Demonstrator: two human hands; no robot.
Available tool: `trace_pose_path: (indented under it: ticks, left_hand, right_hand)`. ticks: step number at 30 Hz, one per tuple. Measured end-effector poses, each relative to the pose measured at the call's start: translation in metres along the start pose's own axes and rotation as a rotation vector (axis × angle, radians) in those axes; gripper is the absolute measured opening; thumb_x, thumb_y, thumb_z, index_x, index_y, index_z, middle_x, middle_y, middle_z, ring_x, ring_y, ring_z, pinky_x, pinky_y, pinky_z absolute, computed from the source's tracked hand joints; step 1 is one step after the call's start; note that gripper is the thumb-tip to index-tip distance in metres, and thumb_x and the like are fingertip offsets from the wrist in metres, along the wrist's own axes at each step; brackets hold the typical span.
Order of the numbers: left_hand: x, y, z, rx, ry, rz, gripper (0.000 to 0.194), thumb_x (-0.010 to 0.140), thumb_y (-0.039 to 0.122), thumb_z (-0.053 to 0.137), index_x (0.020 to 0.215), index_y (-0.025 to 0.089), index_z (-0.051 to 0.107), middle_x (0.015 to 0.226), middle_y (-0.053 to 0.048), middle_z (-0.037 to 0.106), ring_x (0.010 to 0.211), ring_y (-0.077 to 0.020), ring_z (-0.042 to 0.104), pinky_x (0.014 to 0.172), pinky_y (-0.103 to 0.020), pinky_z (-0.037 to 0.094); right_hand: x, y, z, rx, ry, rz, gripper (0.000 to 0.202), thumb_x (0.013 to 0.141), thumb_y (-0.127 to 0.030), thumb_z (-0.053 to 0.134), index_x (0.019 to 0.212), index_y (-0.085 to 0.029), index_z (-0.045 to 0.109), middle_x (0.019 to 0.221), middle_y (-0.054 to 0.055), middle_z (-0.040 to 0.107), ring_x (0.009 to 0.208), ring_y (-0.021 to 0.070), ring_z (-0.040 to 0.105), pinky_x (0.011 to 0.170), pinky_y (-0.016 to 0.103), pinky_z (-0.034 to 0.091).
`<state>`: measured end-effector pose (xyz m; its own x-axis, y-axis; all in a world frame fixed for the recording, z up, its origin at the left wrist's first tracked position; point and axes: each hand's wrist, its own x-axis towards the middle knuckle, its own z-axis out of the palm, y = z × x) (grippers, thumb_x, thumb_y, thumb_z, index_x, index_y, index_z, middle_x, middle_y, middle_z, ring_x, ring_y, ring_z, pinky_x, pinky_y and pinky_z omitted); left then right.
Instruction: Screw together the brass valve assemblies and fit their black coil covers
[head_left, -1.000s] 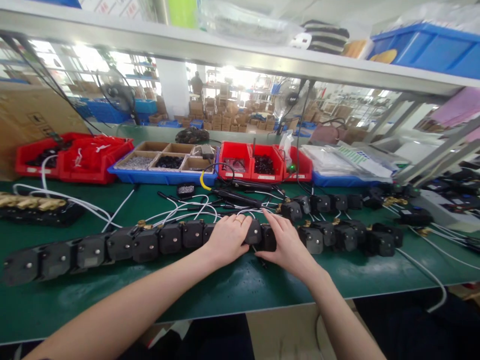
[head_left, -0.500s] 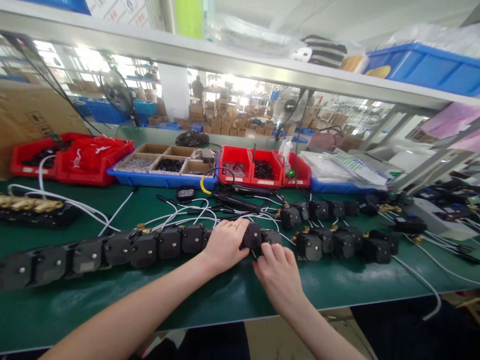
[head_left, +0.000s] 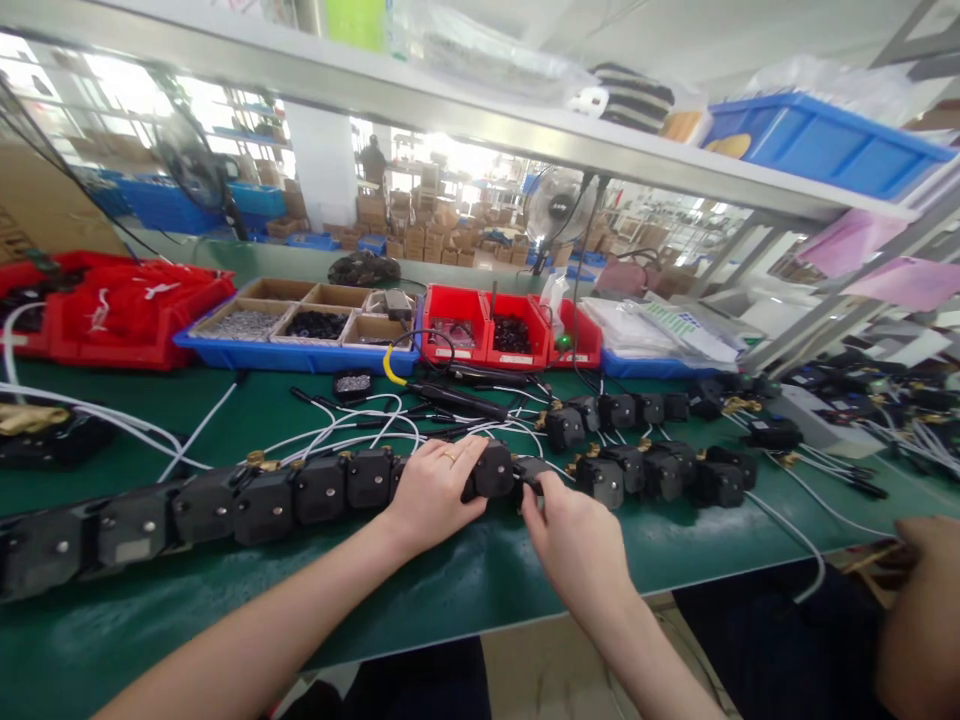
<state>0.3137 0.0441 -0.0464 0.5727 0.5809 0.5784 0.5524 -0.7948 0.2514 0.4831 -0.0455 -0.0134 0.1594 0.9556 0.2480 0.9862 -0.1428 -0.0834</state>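
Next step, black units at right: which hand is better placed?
Right, probably: the right hand, though busy at a dark part, is nearer those units; the left hand holds another unit, farther left.

Black units (head_left: 262,508), white cables (head_left: 819,568), green tabletop (head_left: 465,580), red bins (head_left: 120,345), blue tray (head_left: 292,358), dark-and-pale striped bundle (head_left: 634,98)

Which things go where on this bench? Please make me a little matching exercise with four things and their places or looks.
1. left hand
2. striped item
3. right hand
4. divided blue tray

A. up on the shelf
B. no ring showing, fingertips at a small dark part
C. between two groups of red bins
D. ring on a finger, holding a black housing

Pairs: 1-D, 2-A, 3-B, 4-C
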Motion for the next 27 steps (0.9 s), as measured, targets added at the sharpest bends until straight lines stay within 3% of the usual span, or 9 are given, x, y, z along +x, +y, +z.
trace_pose_path:
  ticks: [5,9,12,16,21,24,27]
  left_hand:
    - [-0.001,0.001,0.000,-0.004,0.019,0.000,0.053,0.074,0.019,0.066,0.126,0.013,0.058,0.125,-0.014,0.069,0.107,-0.0271,0.069,0.093,-0.041,0.053]
    - [0.002,0.000,-0.001,0.008,0.035,-0.002,0.053,0.074,0.020,0.067,0.126,0.013,0.058,0.127,-0.014,0.068,0.108,-0.0273,0.069,0.092,-0.041,0.054]
    - [0.003,-0.002,-0.001,0.014,0.068,-0.001,0.053,0.075,0.020,0.066,0.127,0.012,0.057,0.126,-0.014,0.068,0.106,-0.0272,0.070,0.090,-0.041,0.055]
    - [0.002,-0.002,0.000,0.009,0.119,-0.004,0.051,0.077,0.022,0.065,0.127,0.012,0.057,0.124,-0.013,0.070,0.105,-0.0262,0.070,0.091,-0.040,0.055]
    - [0.001,-0.002,0.000,-0.007,0.183,-0.069,0.049,0.080,0.029,0.067,0.125,0.014,0.057,0.119,-0.012,0.072,0.102,-0.0248,0.071,0.090,-0.037,0.056]
    - [0.002,-0.004,-0.003,-0.033,0.181,-0.102,0.049,0.080,0.031,0.068,0.125,0.015,0.057,0.119,-0.011,0.071,0.103,-0.0249,0.070,0.090,-0.037,0.056]
    - [0.003,-0.003,-0.005,-0.010,0.037,-0.082,0.051,0.078,0.029,0.067,0.126,0.017,0.057,0.122,-0.012,0.071,0.106,-0.0262,0.069,0.093,-0.039,0.055]
  right_hand:
    - [0.067,0.013,-0.021,0.225,-0.220,-0.029,0.023,0.098,-0.029,0.054,0.086,-0.011,0.060,0.073,0.003,0.060,0.065,0.0098,0.056,0.061,0.020,0.041]
    - [0.117,0.024,-0.006,0.440,-0.431,-0.012,0.033,0.100,-0.039,0.054,0.092,-0.009,0.061,0.080,0.002,0.059,0.071,0.0081,0.058,0.072,0.024,0.054]
    - [0.131,0.022,0.013,0.575,-0.494,0.113,0.033,0.100,-0.041,0.053,0.104,-0.008,0.060,0.088,0.004,0.060,0.075,0.0091,0.059,0.070,0.023,0.055]
    - [0.126,0.022,0.028,0.700,-0.489,0.258,0.034,0.101,-0.041,0.053,0.112,-0.009,0.058,0.094,0.005,0.061,0.079,0.0101,0.060,0.071,0.024,0.056]
    - [0.123,0.039,0.030,0.779,-0.474,0.325,0.031,0.099,-0.038,0.057,0.108,-0.009,0.060,0.097,0.006,0.061,0.083,0.0112,0.061,0.075,0.026,0.057]
    - [0.135,0.037,0.034,0.870,-0.329,0.306,0.031,0.099,-0.038,0.055,0.109,-0.010,0.060,0.098,0.006,0.061,0.085,0.0115,0.061,0.077,0.027,0.057]
    - [0.149,0.030,0.035,0.976,-0.123,0.217,0.035,0.100,-0.038,0.053,0.121,-0.010,0.056,0.110,0.009,0.060,0.095,0.0147,0.062,0.084,0.031,0.058]
